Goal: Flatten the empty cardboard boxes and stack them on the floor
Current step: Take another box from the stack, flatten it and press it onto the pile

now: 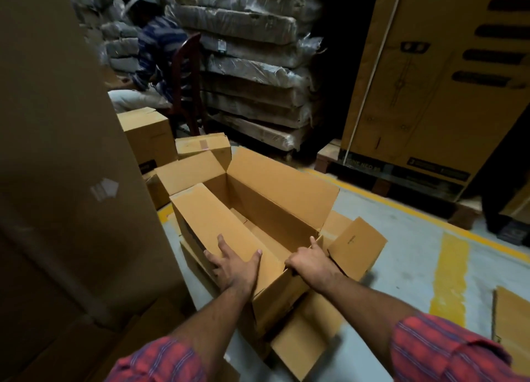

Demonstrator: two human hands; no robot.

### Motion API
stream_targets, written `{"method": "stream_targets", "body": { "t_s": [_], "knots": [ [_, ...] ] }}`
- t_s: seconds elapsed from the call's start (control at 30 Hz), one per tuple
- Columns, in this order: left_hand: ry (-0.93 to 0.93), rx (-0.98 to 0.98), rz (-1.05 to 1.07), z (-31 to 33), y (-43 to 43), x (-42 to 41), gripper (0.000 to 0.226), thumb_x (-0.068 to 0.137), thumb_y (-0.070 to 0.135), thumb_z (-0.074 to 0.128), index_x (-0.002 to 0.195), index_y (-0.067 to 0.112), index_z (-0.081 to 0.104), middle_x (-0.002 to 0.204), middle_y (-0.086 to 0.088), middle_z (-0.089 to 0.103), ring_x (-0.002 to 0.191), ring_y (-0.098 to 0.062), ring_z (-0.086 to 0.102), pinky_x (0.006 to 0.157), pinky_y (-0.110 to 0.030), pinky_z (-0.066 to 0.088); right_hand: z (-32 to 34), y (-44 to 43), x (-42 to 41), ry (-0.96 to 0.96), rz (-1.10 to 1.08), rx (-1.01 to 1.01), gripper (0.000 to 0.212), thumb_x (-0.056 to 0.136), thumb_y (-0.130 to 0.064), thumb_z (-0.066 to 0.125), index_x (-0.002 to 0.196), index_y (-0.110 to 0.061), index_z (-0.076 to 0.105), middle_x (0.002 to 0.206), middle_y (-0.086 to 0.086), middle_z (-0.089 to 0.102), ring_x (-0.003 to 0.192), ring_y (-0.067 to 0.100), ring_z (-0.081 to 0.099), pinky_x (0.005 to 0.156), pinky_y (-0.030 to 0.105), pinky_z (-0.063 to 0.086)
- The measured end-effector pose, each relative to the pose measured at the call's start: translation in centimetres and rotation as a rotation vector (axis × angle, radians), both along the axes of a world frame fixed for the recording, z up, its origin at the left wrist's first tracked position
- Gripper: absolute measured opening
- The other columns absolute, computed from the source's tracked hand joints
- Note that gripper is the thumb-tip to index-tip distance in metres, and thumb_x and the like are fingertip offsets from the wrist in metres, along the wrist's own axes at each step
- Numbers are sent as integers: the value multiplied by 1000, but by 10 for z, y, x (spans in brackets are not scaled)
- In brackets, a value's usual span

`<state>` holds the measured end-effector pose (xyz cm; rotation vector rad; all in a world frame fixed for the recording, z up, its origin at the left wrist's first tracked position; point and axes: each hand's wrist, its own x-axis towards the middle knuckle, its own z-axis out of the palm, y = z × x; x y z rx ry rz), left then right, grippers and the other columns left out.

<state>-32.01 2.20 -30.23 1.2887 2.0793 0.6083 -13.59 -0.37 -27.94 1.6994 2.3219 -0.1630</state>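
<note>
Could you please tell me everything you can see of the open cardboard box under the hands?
The open box is long, plain brown cardboard, standing upright and unflattened, partly on other cardboard on the grey floor. Its top flaps are open; inside, only bottom flaps show. The left hand presses flat on the left long flap; the right hand grips the rim at the near end.

- Your box: matt brown cardboard, smooth, creased at the folds.
- Floor: dull grey concrete, scuffed yellow paint lines.
- Bundles: wrapped in glossy, crinkled clear plastic.
- Your sleeves: red striped woven cloth.
- Chair: dark wood, slight sheen.
</note>
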Motion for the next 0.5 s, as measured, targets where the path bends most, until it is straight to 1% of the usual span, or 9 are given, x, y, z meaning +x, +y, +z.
{"method": "stream_targets", "body": {
  "t_s": [0.17,0.3,0.37,0.5],
  "knots": [
    [-62,66,-4,53,-14,5,112,85,59,77,160,37,-4,168,-17,-3,140,-44,42,103,-54,50,54,-21,4,-3,-11,110,39,97,-17,72,134,-28,65,137,-3,67,134,21,53,126,69,6],
    [-84,199,-49,94,-31,16,106,86,62,73,157,34,0,166,-16,-1,138,-44,44,103,-50,52,105,-54,17,-49,-36,252,41,98,-12,70,135,-27,64,137,-4,67,132,21,54,126,69,10],
    [-96,272,-78,118,-40,30,102,87,64,71,157,33,3,166,-15,0,138,-46,44,103,-48,50,132,-75,29,-60,-71,324,38,99,-8,66,132,-27,65,133,-5,68,128,21,54,126,68,10],
    [-181,402,-130,166,-64,72,93,88,64,67,154,34,8,165,-10,6,133,-47,47,106,-53,47,169,-118,71,-80,-138,497,27,100,-10,65,118,-30,69,117,-9,70,116,19,56,126,68,8]
  ]
}}
